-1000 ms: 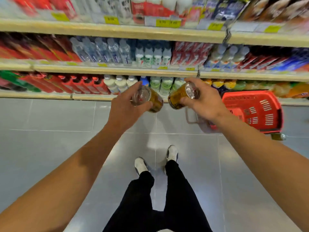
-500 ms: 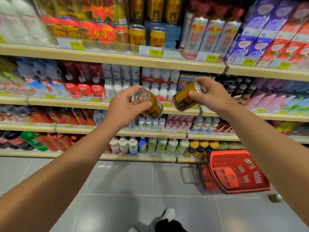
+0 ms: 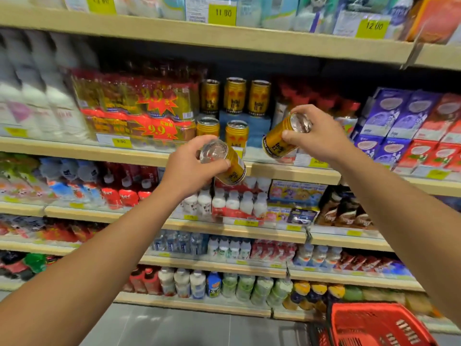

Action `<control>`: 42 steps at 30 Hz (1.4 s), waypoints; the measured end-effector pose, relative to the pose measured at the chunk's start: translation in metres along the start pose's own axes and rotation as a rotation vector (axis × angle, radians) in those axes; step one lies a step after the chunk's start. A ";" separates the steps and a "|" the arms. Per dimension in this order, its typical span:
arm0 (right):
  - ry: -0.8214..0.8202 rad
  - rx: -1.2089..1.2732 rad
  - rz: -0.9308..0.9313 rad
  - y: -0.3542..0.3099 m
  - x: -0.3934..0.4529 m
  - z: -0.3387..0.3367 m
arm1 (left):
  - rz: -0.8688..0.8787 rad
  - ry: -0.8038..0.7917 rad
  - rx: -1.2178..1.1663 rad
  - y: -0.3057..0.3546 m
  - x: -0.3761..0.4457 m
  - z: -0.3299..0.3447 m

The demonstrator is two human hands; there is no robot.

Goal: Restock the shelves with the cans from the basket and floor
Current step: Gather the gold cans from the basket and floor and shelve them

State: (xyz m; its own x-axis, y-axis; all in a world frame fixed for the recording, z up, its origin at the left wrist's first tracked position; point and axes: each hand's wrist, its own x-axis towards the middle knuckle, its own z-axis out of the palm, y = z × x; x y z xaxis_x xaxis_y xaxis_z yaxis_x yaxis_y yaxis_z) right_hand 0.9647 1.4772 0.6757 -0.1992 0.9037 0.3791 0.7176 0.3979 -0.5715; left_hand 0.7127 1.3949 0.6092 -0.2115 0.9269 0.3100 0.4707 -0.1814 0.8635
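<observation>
Red basket (image 3: 374,325) sat lower right on floor. Left hand (image 3: 185,168) held one gold can (image 3: 225,162), right hand (image 3: 321,136) another can (image 3: 283,138), both tilted, at frame centre. Best to upright each, then set beside shelf cans (image 3: 235,132) w/o knocking them.

Retail shop, drinks aisle: tiered shelves (image 3: 294,171) w/ bottles, cans, cartons; yellow price tags (image 3: 222,14); red shopping basket (image 3: 379,325) on floor.

Glossy metal cans (image 3: 280,138), plastic basket (image 3: 379,325).
</observation>
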 end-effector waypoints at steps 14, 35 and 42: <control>-0.147 -0.451 -0.155 -0.028 0.109 0.041 | 0.034 0.055 0.059 -0.007 0.066 -0.011; -0.293 -0.479 0.115 -0.001 0.104 0.104 | 0.095 -0.121 -0.026 -0.054 0.110 -0.039; -0.306 -0.630 0.071 -0.005 0.097 0.102 | 0.110 -0.168 -0.056 -0.060 0.113 -0.043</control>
State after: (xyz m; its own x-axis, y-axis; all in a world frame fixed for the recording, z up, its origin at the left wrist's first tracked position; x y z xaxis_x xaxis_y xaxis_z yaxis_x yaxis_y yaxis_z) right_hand 0.8738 1.5785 0.6412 -0.2500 0.9647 0.0824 0.9673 0.2526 -0.0219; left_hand 0.6240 1.4963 0.6096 -0.0132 0.9413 0.3373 0.4341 -0.2985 0.8500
